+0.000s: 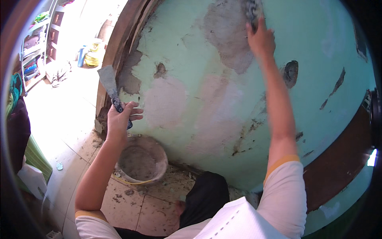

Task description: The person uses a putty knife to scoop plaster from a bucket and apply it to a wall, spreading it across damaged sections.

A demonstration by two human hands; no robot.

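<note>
In my left hand (121, 119) is a putty knife (108, 81), its dark, speckled handle gripped and its broad grey blade pointing up beside the wooden door frame. My right hand (261, 42) is raised high against the wall, closed on a dark-handled tool (252, 15). That tool is blurred and cut off by the top edge, so its kind cannot be made out. It touches or nearly touches a large grey plaster patch (230, 36) on the green wall (187, 71). A round bucket (164, 157) with grey residue inside stands below my left hand.
A worn wooden door frame (119, 44) borders the wall at left. Crumbs of debris lie on the tiled floor (127, 199) around the bucket. Beyond the doorway are a shelf rack (36, 51) and a yellow container (92, 57). A dark brown panel (342, 159) is at right.
</note>
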